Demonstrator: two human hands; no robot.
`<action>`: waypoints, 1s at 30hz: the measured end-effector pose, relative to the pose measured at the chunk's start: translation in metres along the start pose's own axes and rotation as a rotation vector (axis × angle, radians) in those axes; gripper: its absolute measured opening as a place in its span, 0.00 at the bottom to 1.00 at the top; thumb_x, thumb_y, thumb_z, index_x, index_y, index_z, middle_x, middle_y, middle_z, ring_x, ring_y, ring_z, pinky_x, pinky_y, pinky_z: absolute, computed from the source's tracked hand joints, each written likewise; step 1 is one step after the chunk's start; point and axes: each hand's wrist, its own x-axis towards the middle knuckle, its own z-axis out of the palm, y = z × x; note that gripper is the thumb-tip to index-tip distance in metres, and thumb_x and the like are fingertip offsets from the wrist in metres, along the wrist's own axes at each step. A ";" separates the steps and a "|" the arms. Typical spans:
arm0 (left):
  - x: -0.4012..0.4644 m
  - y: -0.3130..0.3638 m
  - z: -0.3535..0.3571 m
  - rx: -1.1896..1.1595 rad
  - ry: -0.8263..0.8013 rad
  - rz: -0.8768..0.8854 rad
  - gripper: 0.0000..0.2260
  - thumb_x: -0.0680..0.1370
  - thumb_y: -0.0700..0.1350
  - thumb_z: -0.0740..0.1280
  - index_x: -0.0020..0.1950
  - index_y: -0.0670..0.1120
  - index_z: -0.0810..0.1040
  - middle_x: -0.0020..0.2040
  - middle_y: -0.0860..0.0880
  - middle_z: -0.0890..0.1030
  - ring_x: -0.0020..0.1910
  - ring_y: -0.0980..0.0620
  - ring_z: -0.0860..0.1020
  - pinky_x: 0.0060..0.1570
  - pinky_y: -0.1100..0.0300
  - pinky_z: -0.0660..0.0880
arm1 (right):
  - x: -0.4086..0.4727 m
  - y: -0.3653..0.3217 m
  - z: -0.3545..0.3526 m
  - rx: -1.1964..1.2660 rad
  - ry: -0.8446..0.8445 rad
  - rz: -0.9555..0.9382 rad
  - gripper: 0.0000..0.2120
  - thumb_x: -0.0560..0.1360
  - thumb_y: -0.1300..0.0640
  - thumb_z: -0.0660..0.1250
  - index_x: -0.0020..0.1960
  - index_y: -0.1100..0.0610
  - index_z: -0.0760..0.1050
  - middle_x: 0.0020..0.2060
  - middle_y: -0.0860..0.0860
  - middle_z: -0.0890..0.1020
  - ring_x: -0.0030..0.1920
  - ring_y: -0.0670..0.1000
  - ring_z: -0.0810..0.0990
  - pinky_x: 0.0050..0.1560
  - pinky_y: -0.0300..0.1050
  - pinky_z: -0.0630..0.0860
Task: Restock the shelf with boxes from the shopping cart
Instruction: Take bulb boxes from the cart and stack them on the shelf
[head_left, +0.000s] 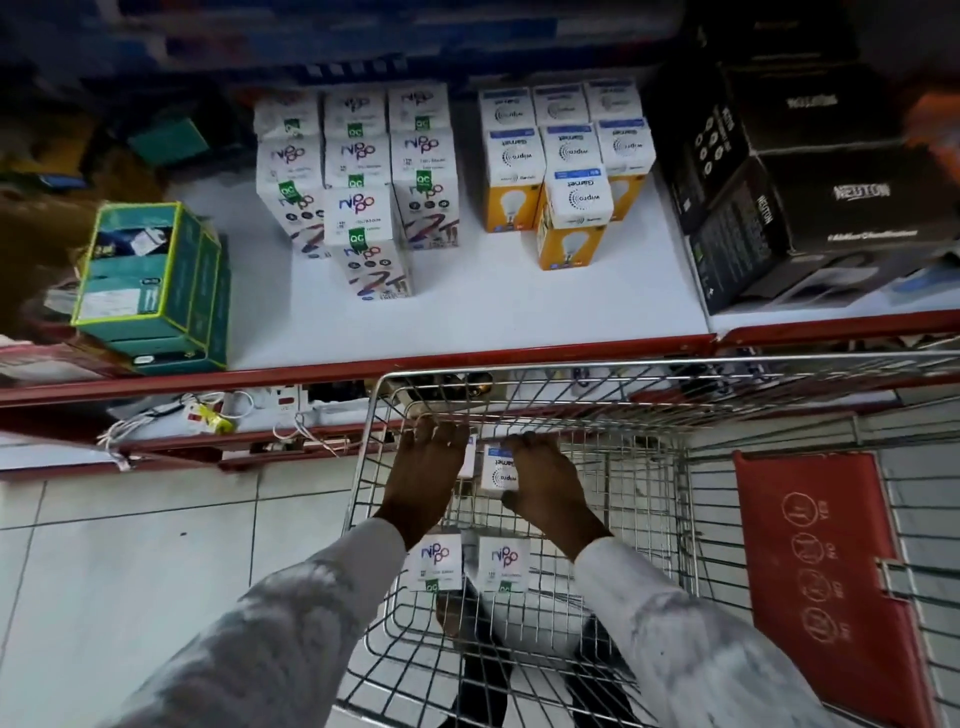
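Both hands are down inside the wire shopping cart (519, 410), which is parked against the red front edge of the white shelf (493, 312). Pale sleeves cover both forearms.

Right hand (548, 486): fingers curled over the far edge of a white Wipro box (500, 470), thumb against its near corner — grasping it. The box stands inside the cart, near the front wall.

Left hand (428, 470): palm down, fingers spread and bent over something white just beside the Wipro box — mostly hidden under the hand. Cannot tell whether the hand is closed on it or only resting.

Two white Nippo boxes (439, 564) stand side by side in the cart, nearer the person, partly under the left wrist.

On the shelf: a cluster of Nippo boxes (358, 182) left of centre, one set forward of the rest; a cluster of Wipro bulb boxes (566, 166), orange-sided, to their right, one also set forward. Green boxes (150, 280) are stacked at the shelf's left end, large black cartons (800, 192) at the right. The cart's red flap (826, 587) lies to the right.
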 end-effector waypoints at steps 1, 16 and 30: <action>-0.005 0.002 -0.013 -0.023 0.006 -0.008 0.34 0.69 0.32 0.69 0.74 0.44 0.65 0.69 0.41 0.76 0.71 0.37 0.69 0.65 0.42 0.72 | -0.007 -0.002 -0.013 0.029 0.011 0.003 0.32 0.66 0.50 0.76 0.68 0.52 0.70 0.63 0.53 0.77 0.66 0.57 0.72 0.59 0.50 0.75; -0.054 0.029 -0.252 -0.438 0.362 -0.018 0.32 0.64 0.47 0.75 0.67 0.53 0.72 0.60 0.50 0.80 0.58 0.44 0.78 0.52 0.50 0.80 | -0.097 0.013 -0.264 0.318 0.218 -0.033 0.33 0.60 0.59 0.80 0.63 0.50 0.75 0.53 0.49 0.80 0.48 0.46 0.80 0.38 0.27 0.71; 0.089 0.050 -0.258 -0.462 0.504 -0.141 0.30 0.69 0.41 0.74 0.70 0.48 0.68 0.58 0.41 0.84 0.52 0.37 0.83 0.45 0.49 0.80 | 0.037 0.061 -0.322 -0.021 0.410 -0.100 0.16 0.61 0.59 0.72 0.50 0.55 0.80 0.48 0.55 0.79 0.49 0.55 0.78 0.42 0.37 0.65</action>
